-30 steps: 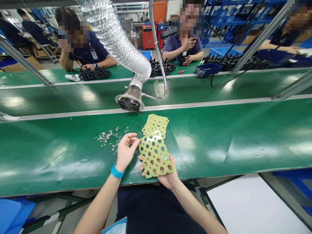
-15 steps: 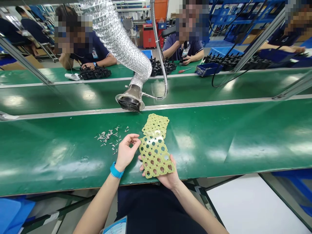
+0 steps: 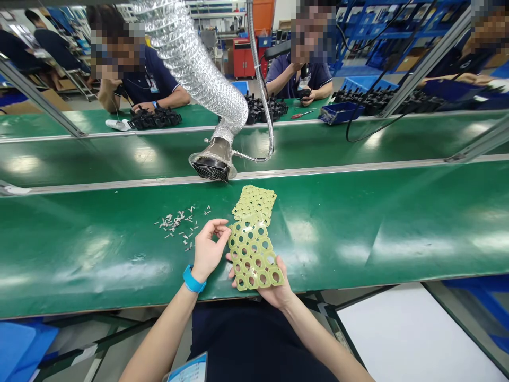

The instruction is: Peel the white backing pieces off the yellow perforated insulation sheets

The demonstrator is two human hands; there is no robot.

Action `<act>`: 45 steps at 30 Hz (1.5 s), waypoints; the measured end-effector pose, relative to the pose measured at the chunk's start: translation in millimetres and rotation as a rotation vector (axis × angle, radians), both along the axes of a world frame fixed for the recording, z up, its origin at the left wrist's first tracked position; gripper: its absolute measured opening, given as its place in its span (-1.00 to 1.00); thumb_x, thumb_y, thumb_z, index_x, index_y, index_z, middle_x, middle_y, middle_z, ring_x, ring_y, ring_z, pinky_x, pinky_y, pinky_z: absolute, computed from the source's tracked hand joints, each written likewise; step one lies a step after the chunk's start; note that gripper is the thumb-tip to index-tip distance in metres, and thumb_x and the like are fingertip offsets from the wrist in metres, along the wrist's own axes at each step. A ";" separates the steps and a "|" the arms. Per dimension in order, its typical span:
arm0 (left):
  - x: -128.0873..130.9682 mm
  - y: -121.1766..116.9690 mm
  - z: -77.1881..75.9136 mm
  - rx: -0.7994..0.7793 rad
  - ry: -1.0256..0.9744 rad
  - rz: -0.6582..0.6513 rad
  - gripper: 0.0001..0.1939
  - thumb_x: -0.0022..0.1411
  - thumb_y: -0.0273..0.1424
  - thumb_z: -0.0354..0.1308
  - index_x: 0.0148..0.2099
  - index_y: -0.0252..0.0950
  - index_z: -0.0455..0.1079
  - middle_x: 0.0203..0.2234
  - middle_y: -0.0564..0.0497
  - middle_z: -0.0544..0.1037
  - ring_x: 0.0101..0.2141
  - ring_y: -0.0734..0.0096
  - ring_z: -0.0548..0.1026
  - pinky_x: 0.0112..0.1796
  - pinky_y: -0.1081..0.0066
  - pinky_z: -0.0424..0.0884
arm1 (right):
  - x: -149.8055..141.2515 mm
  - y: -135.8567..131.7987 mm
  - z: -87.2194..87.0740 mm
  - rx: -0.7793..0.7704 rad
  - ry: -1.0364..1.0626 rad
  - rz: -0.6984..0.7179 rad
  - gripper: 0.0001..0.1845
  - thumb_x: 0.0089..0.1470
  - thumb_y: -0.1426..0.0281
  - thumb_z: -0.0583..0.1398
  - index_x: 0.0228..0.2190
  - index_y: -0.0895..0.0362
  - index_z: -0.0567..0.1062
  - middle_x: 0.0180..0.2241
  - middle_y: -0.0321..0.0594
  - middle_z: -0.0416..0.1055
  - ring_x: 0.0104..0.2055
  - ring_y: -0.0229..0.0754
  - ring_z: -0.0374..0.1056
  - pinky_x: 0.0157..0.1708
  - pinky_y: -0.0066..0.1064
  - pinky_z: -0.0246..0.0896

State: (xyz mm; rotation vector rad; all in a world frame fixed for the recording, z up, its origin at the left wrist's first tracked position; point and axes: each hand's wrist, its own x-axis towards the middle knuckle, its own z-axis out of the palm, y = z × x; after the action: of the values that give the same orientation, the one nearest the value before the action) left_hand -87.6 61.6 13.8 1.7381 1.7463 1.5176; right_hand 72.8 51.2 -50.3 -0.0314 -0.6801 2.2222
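Note:
My right hand is under a yellow-green perforated sheet, holding it up just above the green belt. The sheet has rows of round holes, probably insulating paper, though its material is uncertain. My left hand, with a blue wristband, has curled fingers whose tips reach the sheet's left edge. I cannot tell if those fingertips pinch anything small. A second perforated sheet lies on the belt, overlapping the far end of the held one. Several small metal pieces lie scattered left of my left hand.
The green belt spans the view, with a metal rail behind it. A foil duct ends in a grilled nozzle just above that rail. Beyond, co-workers handle black parts near a blue bin.
My left hand has shifted slightly to the right, and the held sheet has barely moved. The co-workers' hands across the belt have changed position a little.

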 end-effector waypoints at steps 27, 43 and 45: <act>13.2 -6.2 -10.3 0.042 0.159 0.164 -0.81 0.23 -0.37 0.14 -0.11 -0.22 0.48 -0.38 0.02 0.56 -0.38 0.37 0.50 -0.28 0.36 0.45 | -1.8 -0.1 -2.8 -0.018 -0.031 -0.019 -0.21 -0.08 -0.22 0.15 -0.01 0.08 0.44 -0.05 0.03 0.45 -0.05 0.14 0.36 -0.10 0.04 0.27; -6.7 1.2 -4.1 -0.107 -0.182 -0.036 -0.69 0.11 -0.31 0.28 -0.10 -0.31 0.50 -0.42 -0.01 0.58 -0.37 0.39 0.51 -0.25 0.37 0.42 | -0.2 -0.2 2.9 0.043 0.012 0.008 -0.21 -0.06 -0.20 0.15 0.04 0.07 0.43 0.06 0.03 0.38 -0.13 0.07 0.37 -0.10 0.01 0.27; -7.3 1.4 -4.2 -0.114 -0.194 -0.041 -0.69 0.10 -0.31 0.29 -0.10 -0.31 0.50 -0.42 0.00 0.58 -0.37 0.39 0.51 -0.24 0.37 0.42 | -0.6 0.0 2.9 0.041 0.018 0.009 -0.21 -0.05 -0.20 0.15 0.05 0.07 0.43 0.08 0.03 0.37 -0.17 0.06 0.39 -0.11 0.02 0.26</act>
State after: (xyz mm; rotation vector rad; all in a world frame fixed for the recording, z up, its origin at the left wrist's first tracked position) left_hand -94.9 63.0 9.6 1.5084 1.6554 1.4839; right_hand 72.2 51.2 -47.4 0.0119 -0.7175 2.2134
